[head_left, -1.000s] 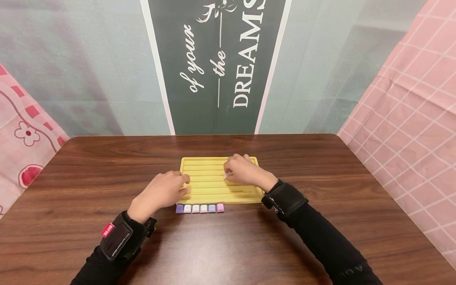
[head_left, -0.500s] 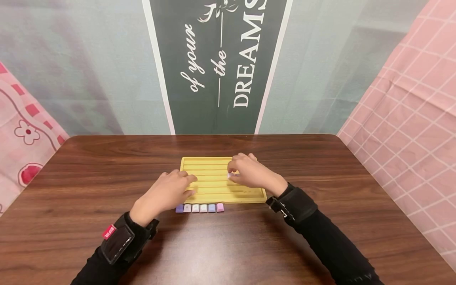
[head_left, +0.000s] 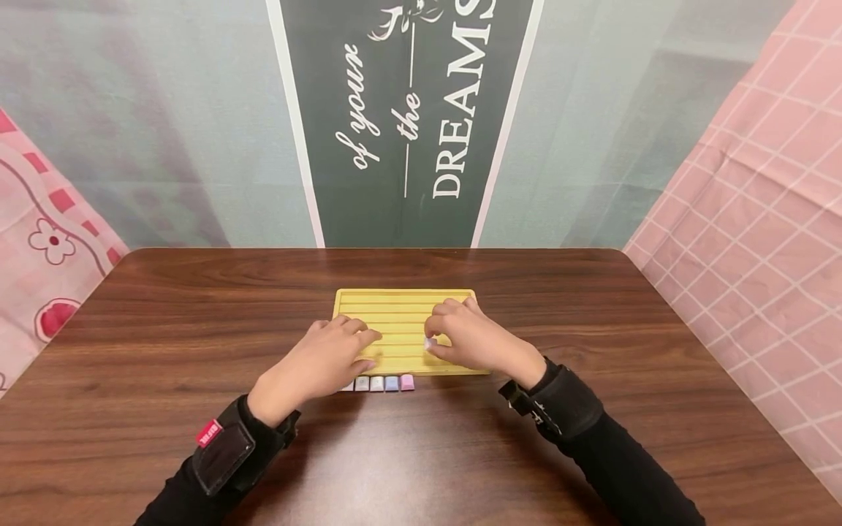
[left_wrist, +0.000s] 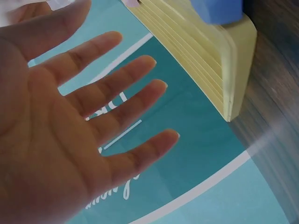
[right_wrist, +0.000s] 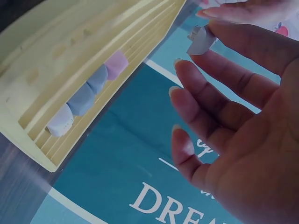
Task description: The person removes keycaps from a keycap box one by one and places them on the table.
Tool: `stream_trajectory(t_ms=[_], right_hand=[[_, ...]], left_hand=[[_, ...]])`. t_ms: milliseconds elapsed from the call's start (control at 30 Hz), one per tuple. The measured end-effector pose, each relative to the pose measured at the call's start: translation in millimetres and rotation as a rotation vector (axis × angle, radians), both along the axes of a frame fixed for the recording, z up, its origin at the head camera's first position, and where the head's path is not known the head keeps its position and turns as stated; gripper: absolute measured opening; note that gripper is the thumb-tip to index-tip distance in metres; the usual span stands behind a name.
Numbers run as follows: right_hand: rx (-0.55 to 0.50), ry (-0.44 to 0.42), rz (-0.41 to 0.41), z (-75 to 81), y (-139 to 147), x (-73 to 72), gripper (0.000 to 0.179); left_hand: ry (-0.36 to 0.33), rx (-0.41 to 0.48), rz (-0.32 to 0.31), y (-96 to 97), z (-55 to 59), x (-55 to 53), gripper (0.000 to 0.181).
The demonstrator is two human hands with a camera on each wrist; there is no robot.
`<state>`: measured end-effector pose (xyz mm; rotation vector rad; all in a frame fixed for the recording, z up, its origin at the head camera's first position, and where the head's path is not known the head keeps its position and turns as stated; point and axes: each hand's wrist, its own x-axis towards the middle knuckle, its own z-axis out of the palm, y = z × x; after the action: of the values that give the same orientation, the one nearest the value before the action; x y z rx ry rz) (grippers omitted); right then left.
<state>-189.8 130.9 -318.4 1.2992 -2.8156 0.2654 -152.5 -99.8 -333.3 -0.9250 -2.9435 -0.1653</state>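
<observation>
My right hand pinches a pale keycap between thumb and index finger, over the right half of a yellow ridged tray. Its other fingers bend loosely, as the right wrist view shows. Palm and spread fingers of my left hand show in the left wrist view; this hand hovers over the tray's left front part and holds nothing. Inside the tray, a short row holds a white keycap, two bluish ones and a pink keycap. In the head view my right hand hides that row.
Along the tray's front edge, a line of keycaps lies on the brown wooden table, ending in a pink keycap; my left hand covers its left end. A blue keycap shows close up by the tray corner. Printed cloths hang behind and beside the table.
My right hand has moved slightly right and toward the table's front, still pinching the keycap. My left hand has shifted right over the tray and now covers the left end of the keycap line.
</observation>
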Motion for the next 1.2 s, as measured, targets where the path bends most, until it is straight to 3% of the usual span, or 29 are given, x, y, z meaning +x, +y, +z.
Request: stream_trajectory(t_ms=[467, 767, 1200], right_hand=[[0.014, 0.032, 0.039, -6.5, 1.1, 15.7, 0.009], [0.026, 0.022, 0.041, -16.8, -0.2, 19.7, 0.01], [0.059, 0.009, 0.091, -31.7, -6.3, 19.4, 0.014]], left_hand=[[0.075, 0.011, -0.13, 19.3, -0.8, 14.5, 0.029], [0.102, 0.013, -0.146, 28.2, -8.6, 19.4, 0.02], [0.095, 0.016, -0.145, 29.3, -9.4, 20.4, 0.016]])
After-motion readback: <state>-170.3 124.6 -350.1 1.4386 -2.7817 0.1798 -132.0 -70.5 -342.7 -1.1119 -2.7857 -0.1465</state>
